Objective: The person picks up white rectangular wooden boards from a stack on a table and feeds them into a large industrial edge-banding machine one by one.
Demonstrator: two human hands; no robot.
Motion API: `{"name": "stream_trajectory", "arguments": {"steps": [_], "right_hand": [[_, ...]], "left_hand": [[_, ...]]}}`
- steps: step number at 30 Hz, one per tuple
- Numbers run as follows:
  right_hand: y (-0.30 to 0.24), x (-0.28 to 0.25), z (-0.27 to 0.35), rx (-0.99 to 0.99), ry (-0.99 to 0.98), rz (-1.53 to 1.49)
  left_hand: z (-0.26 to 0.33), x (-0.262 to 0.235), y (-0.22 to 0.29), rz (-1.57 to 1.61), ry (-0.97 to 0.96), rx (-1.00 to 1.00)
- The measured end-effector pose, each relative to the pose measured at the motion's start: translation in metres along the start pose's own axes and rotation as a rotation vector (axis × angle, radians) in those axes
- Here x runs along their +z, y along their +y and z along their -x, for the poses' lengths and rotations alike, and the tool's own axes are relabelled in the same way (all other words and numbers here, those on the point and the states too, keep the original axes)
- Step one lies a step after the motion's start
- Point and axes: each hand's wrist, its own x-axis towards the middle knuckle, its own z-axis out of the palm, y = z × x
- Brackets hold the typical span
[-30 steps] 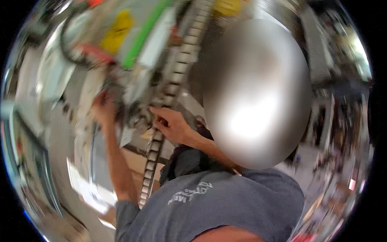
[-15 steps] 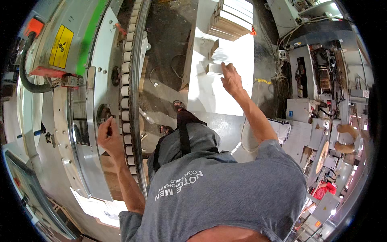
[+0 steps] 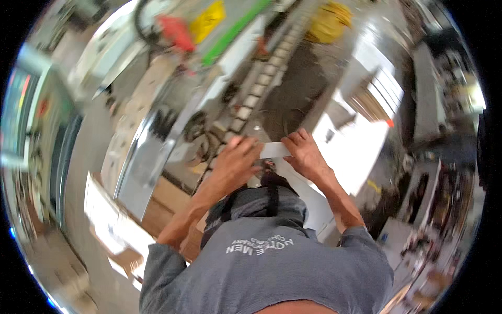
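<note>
A short white strip-like board [image 3: 274, 150] is held level in front of my body, over the gap between the roller track and the white table. My right hand [image 3: 307, 156] grips its right end, fingers on top. My left hand [image 3: 238, 163] is at its left end, with the fingers and thumb around that end, slightly smeared by motion. To the right, a pile of white-faced boards with brown edges [image 3: 377, 95] sits on the white tabletop [image 3: 355, 157].
A machine edge with a row of pale rollers [image 3: 253, 99] runs along my left. Behind it are a red machine part [image 3: 177, 32] and a green stripe [image 3: 235, 32]. A yellow bag [image 3: 332, 23] lies far ahead. Brown cardboard [image 3: 166, 198] stands by my left forearm.
My right hand has come off the white table toward my body, with a white board now in it. My left hand has left the machine side and joined it. The whole view has turned.
</note>
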Motion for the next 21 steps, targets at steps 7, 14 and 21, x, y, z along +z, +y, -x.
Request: {"name": "stream_trajectory", "arguments": {"steps": [7, 14, 21], "right_hand": [[-0.102, 0.037, -0.131, -0.423, 0.222, -0.171], [-0.173, 0.130, -0.187, -0.163, -0.116, -0.866], [-0.213, 0.169, -0.219, 0.116, -0.236, -1.272]], "left_hand": [[0.072, -0.048, -0.083, -0.181, 0.368, -0.212], [0.133, -0.069, -0.171, -0.396, 0.672, -0.520], [0.130, -0.064, -0.190, -0.303, 0.871, -0.533]]}}
